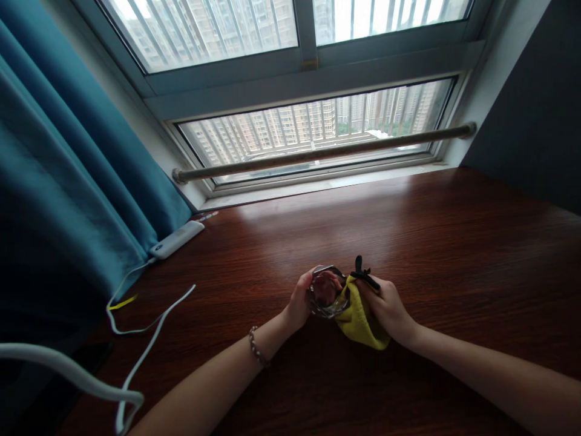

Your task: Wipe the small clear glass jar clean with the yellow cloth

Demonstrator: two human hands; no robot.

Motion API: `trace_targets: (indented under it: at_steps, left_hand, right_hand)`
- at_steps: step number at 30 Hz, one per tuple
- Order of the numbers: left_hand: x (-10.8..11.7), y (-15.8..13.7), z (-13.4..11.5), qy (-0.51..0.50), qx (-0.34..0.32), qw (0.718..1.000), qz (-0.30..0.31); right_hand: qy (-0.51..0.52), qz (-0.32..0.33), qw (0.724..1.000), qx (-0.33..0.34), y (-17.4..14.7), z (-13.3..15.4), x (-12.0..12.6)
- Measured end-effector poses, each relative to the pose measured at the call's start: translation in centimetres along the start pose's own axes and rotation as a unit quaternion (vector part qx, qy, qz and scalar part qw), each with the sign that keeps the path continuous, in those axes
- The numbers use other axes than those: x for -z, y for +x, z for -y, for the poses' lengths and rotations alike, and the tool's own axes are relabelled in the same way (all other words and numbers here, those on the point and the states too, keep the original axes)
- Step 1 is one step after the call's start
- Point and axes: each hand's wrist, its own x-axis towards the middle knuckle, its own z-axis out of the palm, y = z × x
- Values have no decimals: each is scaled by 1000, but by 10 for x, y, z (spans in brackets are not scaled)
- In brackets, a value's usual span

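A clear glass with a shiny rim sits in my left hand, whose fingers curl around its side. Its mouth faces up toward me, and something reddish shows inside or through it; I cannot tell which. My right hand grips a yellow-green cloth with a black bow-like tie at its top. The cloth presses against the right side of the glass and hangs down below my fingers. Both hands meet above the dark wooden table.
On the glossy brown table, a white power strip lies by the blue curtain. White cables loop along the left side, near a small yellow strip. A metal rail crosses the window beyond the table.
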Motion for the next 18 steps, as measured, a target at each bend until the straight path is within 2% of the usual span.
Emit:
trace_targets:
  at_steps: [4, 6, 11, 14, 16, 18]
  left_hand:
    - [0, 2, -10, -125, 28, 990, -67]
    - [0, 2, -12, -146, 33, 985, -85]
    - [0, 1, -1, -15, 53, 997, -49]
    - [0, 0, 6, 23, 53, 997, -44]
    - [1, 0, 9, 35, 51, 997, -43]
    - [2, 0, 10, 39, 51, 997, -45]
  right_hand:
    - [57, -34, 998, -21, 3, -3, 1]
    - [88, -55, 994, -32, 5, -6, 1]
    - [160, -98, 982, -17, 4, -6, -1]
    - [120, -32, 989, 78, -4, 3, -1]
    - [21, 27, 986, 162, -9, 8, -2]
    - [-65, 44, 975, 209, -13, 10, -2]
